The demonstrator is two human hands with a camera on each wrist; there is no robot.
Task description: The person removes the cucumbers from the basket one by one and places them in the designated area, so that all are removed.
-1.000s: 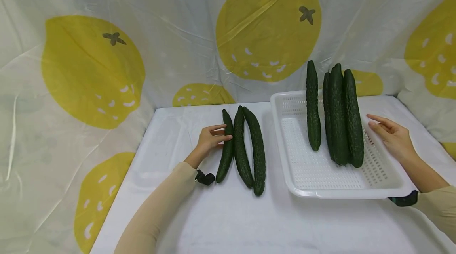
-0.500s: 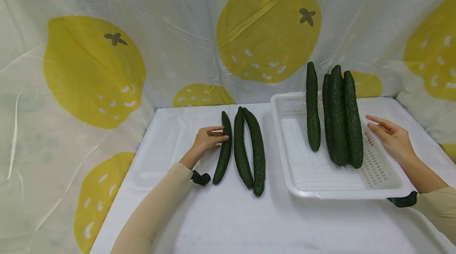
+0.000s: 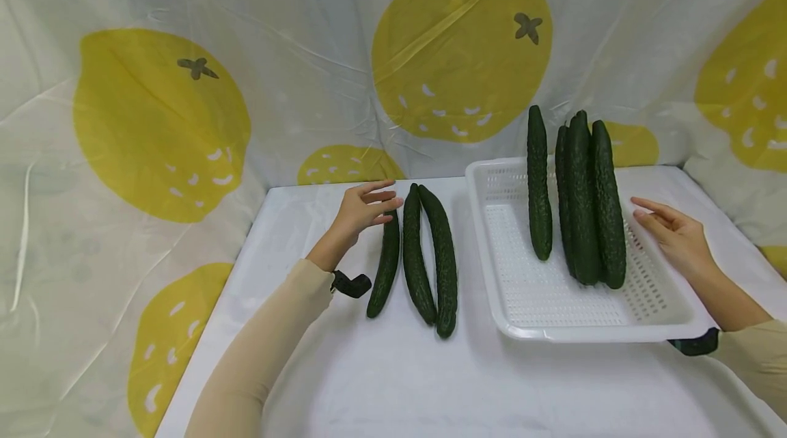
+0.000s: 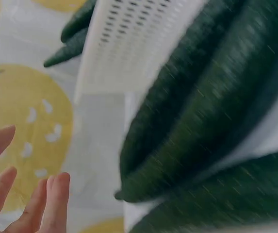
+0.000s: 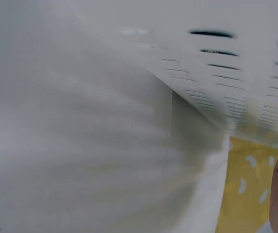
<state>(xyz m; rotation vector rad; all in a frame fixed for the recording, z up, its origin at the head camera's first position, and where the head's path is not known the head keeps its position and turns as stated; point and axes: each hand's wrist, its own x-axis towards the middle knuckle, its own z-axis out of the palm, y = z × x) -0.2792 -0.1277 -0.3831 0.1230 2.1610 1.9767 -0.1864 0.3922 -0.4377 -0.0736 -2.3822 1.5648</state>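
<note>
In the head view, my left hand [image 3: 363, 209] hovers over the upper end of the leftmost cucumber [image 3: 385, 270], fingers spread and holding nothing. Close to its right, a middle cucumber [image 3: 417, 264] and a curved right cucumber [image 3: 444, 264] lie with their tops together. From the left wrist, the fingers [image 4: 56, 199] show apart from the dark, bumpy cucumbers [image 4: 202, 131]. My right hand [image 3: 676, 233] is at the right side of the white basket [image 3: 547, 335], its fingers loosely extended beside the rim. The right wrist view shows the basket's slotted wall [image 5: 226, 63] and part of that hand.
Several cucumbers [image 3: 583, 206] lean in the basket, their upper ends rising past its back rim; one [image 3: 539, 192] stands apart on the left. Behind the white-covered table [image 3: 443, 383] hangs a sheet [image 3: 307, 83] printed with yellow lemons.
The leftmost cucumber has shifted slightly left, away from the middle one. My left hand has since let go of it and moved up toward its far end. The right hand has stayed put.
</note>
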